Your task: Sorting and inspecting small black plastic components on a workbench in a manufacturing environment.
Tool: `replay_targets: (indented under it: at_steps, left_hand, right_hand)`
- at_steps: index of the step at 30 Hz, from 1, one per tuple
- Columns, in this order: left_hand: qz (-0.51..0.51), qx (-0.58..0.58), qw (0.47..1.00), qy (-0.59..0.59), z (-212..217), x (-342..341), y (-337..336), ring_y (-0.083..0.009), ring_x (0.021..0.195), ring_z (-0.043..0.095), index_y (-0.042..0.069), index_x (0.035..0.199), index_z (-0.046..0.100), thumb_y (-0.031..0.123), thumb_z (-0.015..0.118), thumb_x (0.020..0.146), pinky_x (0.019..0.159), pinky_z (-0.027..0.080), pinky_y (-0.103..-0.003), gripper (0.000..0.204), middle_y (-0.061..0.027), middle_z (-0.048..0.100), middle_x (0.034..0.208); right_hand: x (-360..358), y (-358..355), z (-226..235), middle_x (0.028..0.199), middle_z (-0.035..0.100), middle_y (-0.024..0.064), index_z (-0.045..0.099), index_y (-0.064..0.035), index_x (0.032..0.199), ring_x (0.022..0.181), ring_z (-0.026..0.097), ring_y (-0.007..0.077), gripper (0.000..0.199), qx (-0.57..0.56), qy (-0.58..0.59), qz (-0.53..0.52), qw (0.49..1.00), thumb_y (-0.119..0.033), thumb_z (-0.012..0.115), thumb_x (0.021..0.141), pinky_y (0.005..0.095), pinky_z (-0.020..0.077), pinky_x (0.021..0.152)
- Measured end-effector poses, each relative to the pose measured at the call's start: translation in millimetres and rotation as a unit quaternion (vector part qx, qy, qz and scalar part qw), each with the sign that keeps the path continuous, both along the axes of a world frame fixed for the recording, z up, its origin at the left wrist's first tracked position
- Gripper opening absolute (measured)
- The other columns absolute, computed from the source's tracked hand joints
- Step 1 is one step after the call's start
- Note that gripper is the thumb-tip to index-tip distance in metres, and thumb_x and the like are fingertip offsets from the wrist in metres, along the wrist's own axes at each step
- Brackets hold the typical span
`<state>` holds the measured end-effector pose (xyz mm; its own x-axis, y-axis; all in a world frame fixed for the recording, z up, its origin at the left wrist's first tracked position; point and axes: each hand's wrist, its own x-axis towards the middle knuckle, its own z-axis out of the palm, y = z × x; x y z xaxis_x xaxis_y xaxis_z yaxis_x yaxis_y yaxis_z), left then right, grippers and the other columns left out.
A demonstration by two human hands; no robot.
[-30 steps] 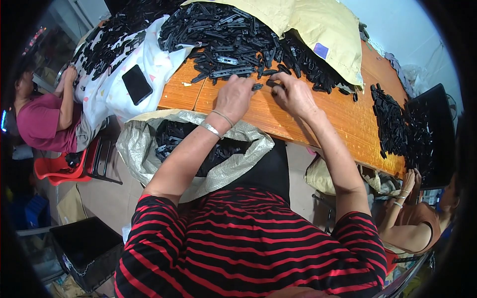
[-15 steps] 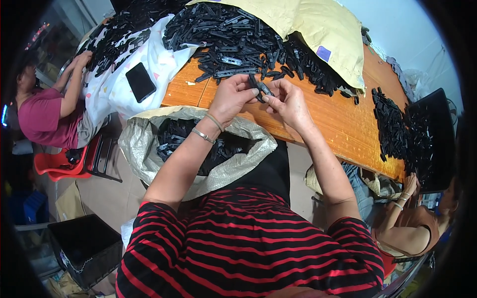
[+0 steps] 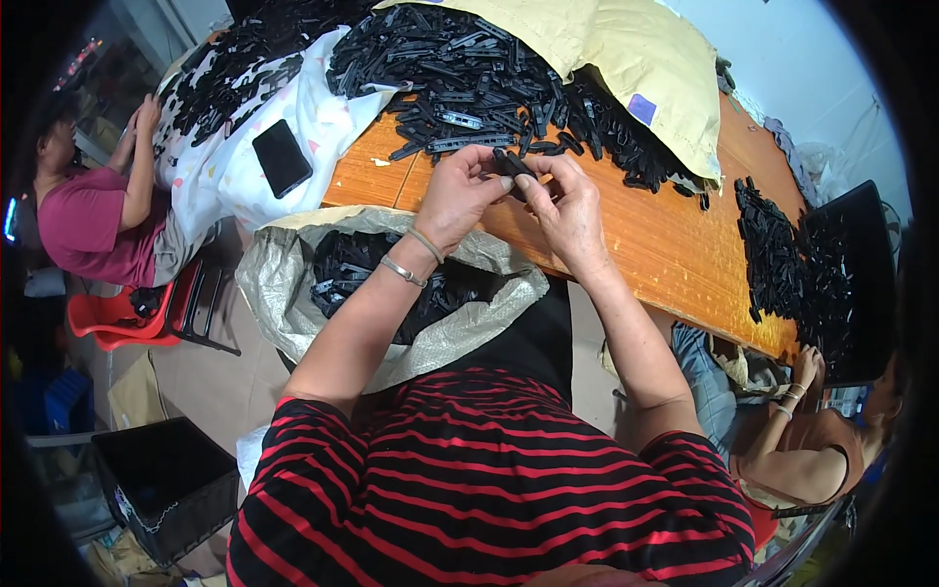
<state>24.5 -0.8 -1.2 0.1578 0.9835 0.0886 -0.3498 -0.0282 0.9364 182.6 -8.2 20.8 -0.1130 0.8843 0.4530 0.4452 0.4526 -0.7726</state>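
Pinching a black plastic piece (image 3: 513, 163) beyond the open sack (image 3: 266, 303)

Holding it up past the sack's far rim, above the table (image 3: 650, 259). Gripping it between thumb and fingers of the left hand (image 3: 458, 194), closed narrow; gripping it likewise with the right hand (image 3: 569, 209), just beside. Cannot tell whether one piece or two joined. Farther beyond the sack, see heaped black parts (image 3: 445, 64), partly under a yellow bag (image 3: 660, 73). Beyond the sack to the left, see a phone (image 3: 283, 158) on a patterned white sheet (image 3: 328, 127). Left of the sack, see a red chair (image 3: 106, 318).
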Motion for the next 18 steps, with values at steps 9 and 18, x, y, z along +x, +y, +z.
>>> replay_targets:
  at_steps: [9,18]
  left_hand:
    - [0.019,0.005,1.0,-0.004,2,2,-8,-0.0076,0.085,0.06,0.001,0.11,0.058,-0.001,0.063,0.086,0.075,0.052,-0.021,0.024,-0.0036,0.062,0.098]
    - [0.033,0.1,0.994,0.028,15,4,-20,-0.0094,0.095,0.06,-0.002,0.119,0.053,-0.002,0.061,0.087,0.084,0.051,-0.022,0.032,-0.0064,0.062,0.105]
  right_hand:
    - [3,2,-9,0.078,0.058,0.0066,0.067,-0.0012,0.092,0.053,0.056,0.0108,0.018,-0.016,-0.005,0.005,1.0,-0.007,0.074,0.077,0.0267,0.0472,0.056]
    - [-2,-8,0,0.082,0.057,0.004,0.066,0.0007,0.092,0.062,0.055,0.0066,0.017,0.054,-0.015,0.009,0.998,0.001,0.073,0.077,0.0217,0.0444,0.055]
